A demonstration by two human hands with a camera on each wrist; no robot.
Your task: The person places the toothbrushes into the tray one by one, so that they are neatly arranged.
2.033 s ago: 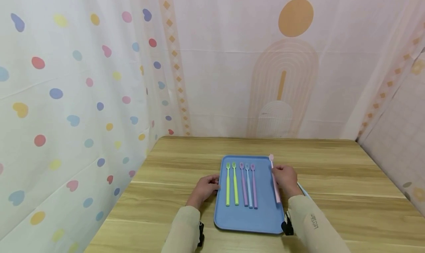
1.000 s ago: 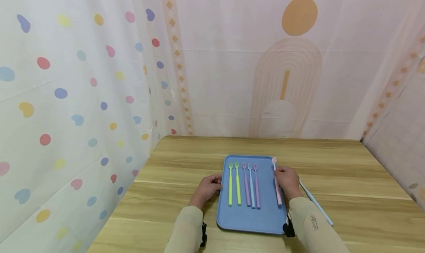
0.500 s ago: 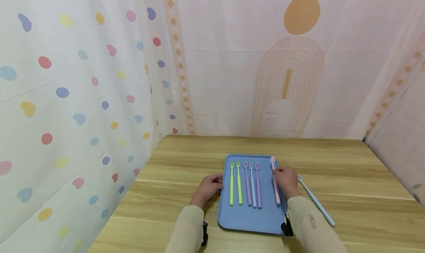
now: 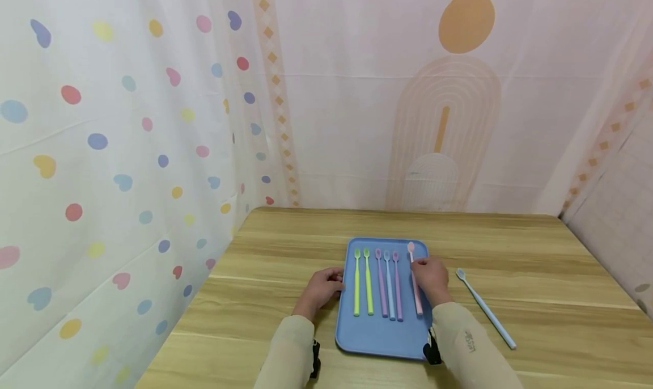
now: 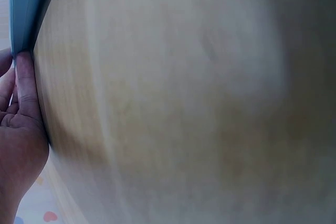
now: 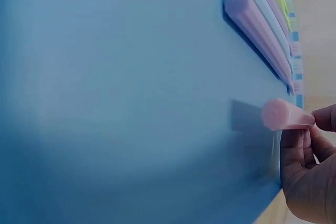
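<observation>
In the head view my right hand [image 4: 431, 277] pinches a pink toothbrush [image 4: 415, 292] between thumb and fingers over the right side of a blue tray [image 4: 377, 339]. The right wrist view shows the handle end of the pink toothbrush [image 6: 278, 114] raised, with its shadow on the tray. My left hand [image 4: 322, 290] rests on the table, fingertips against the tray's left edge; the left wrist view has a fairly straight finger [image 5: 27, 85] at that edge. On the tray lie two yellow-green toothbrushes [image 4: 356, 290], then a purple [image 4: 381, 290], a light blue [image 4: 390, 290] and another purple toothbrush [image 4: 398, 290], side by side, heads away from me.
Right of the tray, a light blue toothbrush [image 4: 487, 309] lies slanted on the wooden table [image 4: 285, 239]. Patterned curtains [image 4: 347, 122] hang behind and along the sides of the table.
My right hand has carried the pink toothbrush leftward, from the tray's right rim to inside it. The light blue toothbrush on the table has come fully into sight. My left hand stays at the tray's edge.
</observation>
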